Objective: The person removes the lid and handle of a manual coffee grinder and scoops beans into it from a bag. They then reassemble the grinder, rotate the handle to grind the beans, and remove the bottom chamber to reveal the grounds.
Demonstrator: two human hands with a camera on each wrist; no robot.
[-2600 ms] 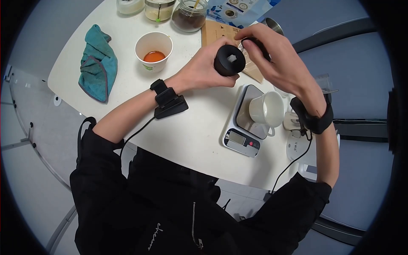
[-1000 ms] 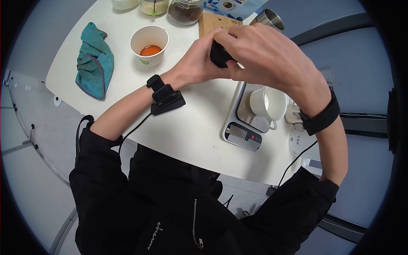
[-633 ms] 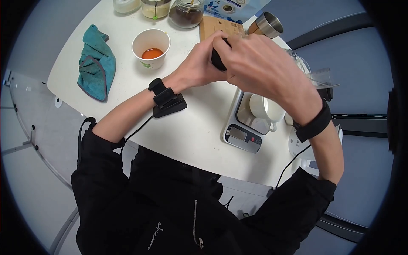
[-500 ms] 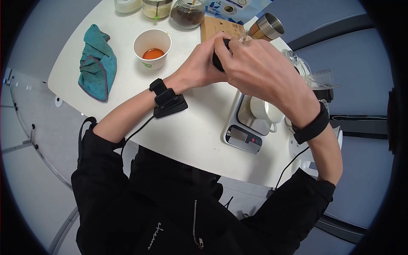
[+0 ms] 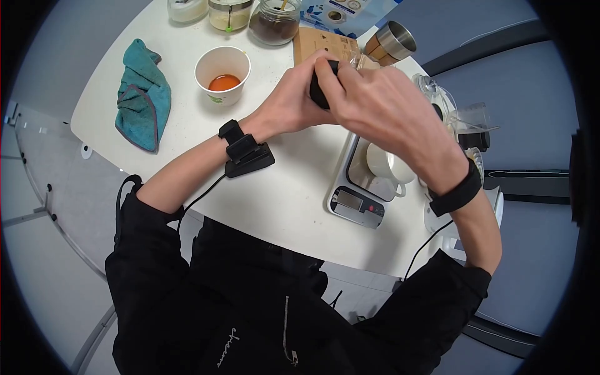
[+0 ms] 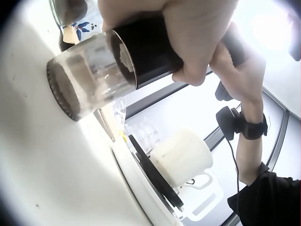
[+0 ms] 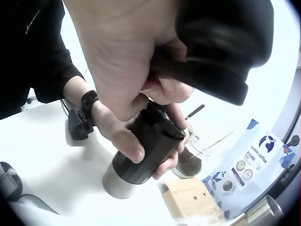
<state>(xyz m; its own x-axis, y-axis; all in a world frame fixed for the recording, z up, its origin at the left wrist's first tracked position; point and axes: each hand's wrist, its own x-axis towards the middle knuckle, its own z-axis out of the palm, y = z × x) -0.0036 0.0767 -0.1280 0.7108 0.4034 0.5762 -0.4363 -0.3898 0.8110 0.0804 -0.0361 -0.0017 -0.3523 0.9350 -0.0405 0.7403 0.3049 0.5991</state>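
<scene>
My left hand (image 5: 290, 103) grips a black cylinder (image 5: 320, 90) above the table. In the left wrist view, the cylinder's black body (image 6: 150, 47) ends in a clear lower chamber (image 6: 89, 75) with pale powdery residue inside. Over the cylinder's top, my right hand (image 5: 387, 106) bends with its fingers curled, touching the upper end. Seen from the right wrist, the left fingers wrap the black body (image 7: 148, 146), and the right fingertips pinch at its rim; what lies under them is partly hidden.
A white cup (image 5: 382, 164) stands on a digital scale (image 5: 357, 206) below the right hand. Left of the hands are a paper cup (image 5: 223, 75) with orange-brown liquid and a teal cloth (image 5: 144, 97). Jars (image 5: 275, 24), a brown packet (image 5: 315, 42) and a metal cup (image 5: 395, 42) stand behind.
From beside the cylinder, where it held a dark part, my right hand has moved over the cylinder's top. Lately it has shifted only slightly, while the left keeps its grip.
</scene>
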